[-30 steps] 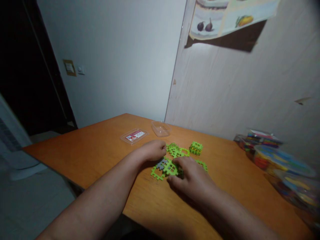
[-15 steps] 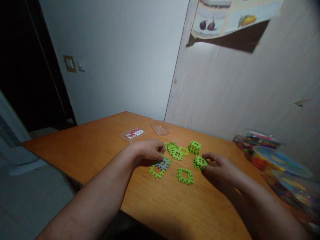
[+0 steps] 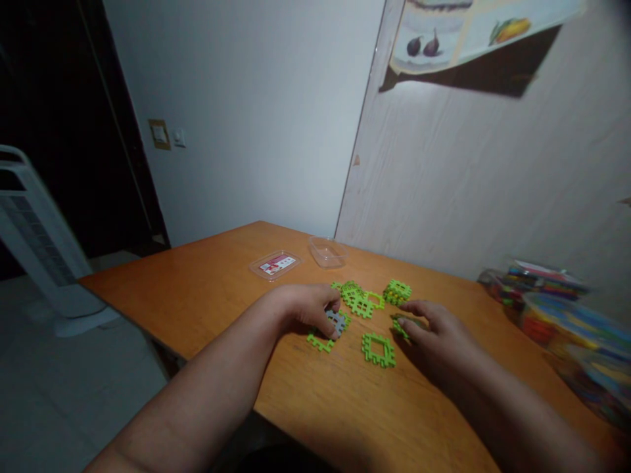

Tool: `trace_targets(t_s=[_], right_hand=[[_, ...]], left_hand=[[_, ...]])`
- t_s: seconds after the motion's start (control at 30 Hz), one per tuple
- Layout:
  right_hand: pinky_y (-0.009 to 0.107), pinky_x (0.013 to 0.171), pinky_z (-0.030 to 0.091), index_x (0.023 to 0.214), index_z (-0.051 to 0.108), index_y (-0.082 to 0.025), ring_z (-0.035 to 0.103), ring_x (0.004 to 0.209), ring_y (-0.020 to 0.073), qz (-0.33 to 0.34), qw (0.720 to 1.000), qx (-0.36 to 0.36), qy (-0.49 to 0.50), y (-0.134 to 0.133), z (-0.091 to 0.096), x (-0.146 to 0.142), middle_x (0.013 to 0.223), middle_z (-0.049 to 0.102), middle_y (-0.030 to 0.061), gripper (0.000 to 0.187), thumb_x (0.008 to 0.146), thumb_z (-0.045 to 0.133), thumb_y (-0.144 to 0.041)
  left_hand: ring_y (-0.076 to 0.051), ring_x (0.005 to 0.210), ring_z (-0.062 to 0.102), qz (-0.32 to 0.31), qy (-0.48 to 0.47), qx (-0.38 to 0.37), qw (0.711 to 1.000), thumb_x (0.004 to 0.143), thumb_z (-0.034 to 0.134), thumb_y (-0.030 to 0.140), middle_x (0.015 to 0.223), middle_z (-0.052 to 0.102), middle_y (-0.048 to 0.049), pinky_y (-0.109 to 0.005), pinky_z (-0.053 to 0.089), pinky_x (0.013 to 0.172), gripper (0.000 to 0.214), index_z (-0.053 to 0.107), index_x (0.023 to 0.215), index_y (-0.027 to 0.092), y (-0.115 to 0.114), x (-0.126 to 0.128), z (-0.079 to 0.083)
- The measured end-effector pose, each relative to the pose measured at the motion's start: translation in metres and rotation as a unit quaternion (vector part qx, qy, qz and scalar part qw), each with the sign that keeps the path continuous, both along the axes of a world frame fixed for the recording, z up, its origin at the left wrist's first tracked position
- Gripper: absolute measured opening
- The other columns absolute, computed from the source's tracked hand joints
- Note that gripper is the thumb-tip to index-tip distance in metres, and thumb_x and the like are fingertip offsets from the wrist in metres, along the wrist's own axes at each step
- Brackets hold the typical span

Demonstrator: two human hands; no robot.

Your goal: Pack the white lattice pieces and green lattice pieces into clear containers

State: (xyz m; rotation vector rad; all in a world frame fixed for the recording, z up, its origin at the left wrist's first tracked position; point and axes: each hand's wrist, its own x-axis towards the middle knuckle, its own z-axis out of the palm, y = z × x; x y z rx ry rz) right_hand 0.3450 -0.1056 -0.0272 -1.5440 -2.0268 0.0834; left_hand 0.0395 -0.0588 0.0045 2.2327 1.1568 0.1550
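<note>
My left hand (image 3: 315,309) is over a grey notched interlocking block (image 3: 338,322), with the thumb on its near side and curled fingers on its far side. A green square-frame block (image 3: 320,341) lies partly under the grey one. At the right, my right hand (image 3: 434,325) has its thumb and fingers around a small set of green interlocking blocks (image 3: 400,328), mostly hidden by the thumb. A green hollow square block (image 3: 378,350) lies between the hands, nearer to me. Behind them are a loose pile of green blocks (image 3: 359,303) and a neat green stack (image 3: 397,292).
Toward the back of the wooden table (image 3: 197,282) stand a clear plastic box (image 3: 328,253) and its labelled lid (image 3: 276,265). Tubs of colourful pieces (image 3: 566,322) line the right side, by the wall. A white tower fan (image 3: 44,243) stands on the floor at left.
My left thumb has come down at the grey block's near edge. My right hand has moved further over the green blocks, covering more of them. The whole view has shifted slightly.
</note>
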Motion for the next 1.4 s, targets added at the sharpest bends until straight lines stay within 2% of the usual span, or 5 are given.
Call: trace_targets(t_s=[0.27,0.47,0.87,1.1,1.4], right_hand=[[0.045,0.085,0.052,0.108,0.071,-0.023,0.065,0.099,0.0284,0.036,0.998,0.047,0.037,-0.014,-0.001,-0.033,0.107,0.071,0.0117,0.029,0.09,0.057,-0.041],[0.045,0.093,0.05,0.123,0.064,-0.022,0.061,0.11,0.0277,0.108,0.993,0.044,0.02,-0.022,0.008,-0.045,0.119,0.067,0.0107,0.038,0.09,0.058,-0.041],[0.042,0.09,0.051,0.126,0.063,-0.023,0.063,0.106,0.0266,0.155,0.988,0.014,0.003,-0.032,0.026,-0.056,0.118,0.069,0.0093,0.043,0.084,0.064,-0.037],[0.039,0.08,0.053,0.113,0.071,-0.019,0.068,0.095,0.0276,-0.007,0.998,-0.021,0.057,-0.023,0.045,-0.015,0.107,0.074,0.0114,0.039,0.083,0.061,-0.041],[0.038,0.078,0.053,0.106,0.076,-0.02,0.068,0.088,0.0259,0.053,0.989,-0.138,0.003,0.002,0.022,0.024,0.095,0.074,0.0083,0.033,0.082,0.064,-0.038]], left_hand=[[-0.01,0.06,0.048,0.019,-0.132,-0.088,0.987,0.061,0.078,0.025,0.072,0.056,0.0041,-0.021,0.032,0.049,0.037,0.052,0.086,0.02,-0.007,0.006,-0.001],[-0.007,0.054,0.047,0.047,-0.312,-0.13,0.94,0.07,0.065,0.014,0.066,0.051,0.0052,-0.019,0.033,0.049,0.021,0.05,0.084,0.018,-0.009,0.018,0.0],[-0.007,0.061,0.055,0.003,-0.4,-0.237,0.885,0.071,0.08,0.038,0.077,0.06,0.0016,-0.02,0.041,0.057,0.042,0.055,0.097,0.016,-0.015,0.034,0.001],[-0.008,0.065,0.056,0.1,-0.43,-0.201,0.875,0.079,0.072,0.038,0.081,0.059,0.0002,-0.022,0.043,0.059,0.034,0.054,0.101,0.019,-0.011,0.035,0.001],[-0.009,0.058,0.047,0.163,-0.287,-0.033,0.943,0.08,0.06,0.024,0.068,0.054,0.0014,-0.021,0.033,0.053,0.011,0.055,0.086,0.017,0.0,0.026,-0.007]])
